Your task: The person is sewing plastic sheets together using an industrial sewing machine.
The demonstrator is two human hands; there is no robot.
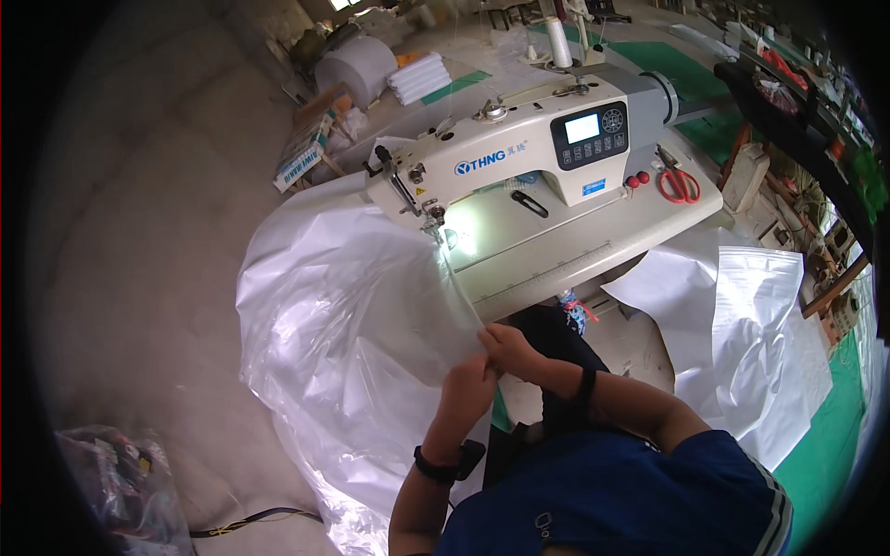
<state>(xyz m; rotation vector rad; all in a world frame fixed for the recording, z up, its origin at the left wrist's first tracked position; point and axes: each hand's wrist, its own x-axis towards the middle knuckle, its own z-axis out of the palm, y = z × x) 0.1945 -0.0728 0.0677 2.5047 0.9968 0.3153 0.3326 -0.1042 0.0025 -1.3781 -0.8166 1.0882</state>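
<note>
A large translucent white plastic sheet (324,306) spreads over the left of the sewing table and hangs toward me. Its right edge runs up to the needle area of a white sewing machine (519,139), where a lamp shines. My left hand (466,385) grips that edge near the table's front, fingers closed. Just beside it and touching, my right hand (512,352) pinches the same edge. What lies between the fingertips is partly hidden.
On the machine bed lie a black thread snipper (529,204), red-handled scissors (680,186) and two small red balls (638,180). More white sheeting (756,324) hangs at the right. Behind stand a big white roll (354,69) and a thread cone (558,43). A cable (250,519) crosses the floor.
</note>
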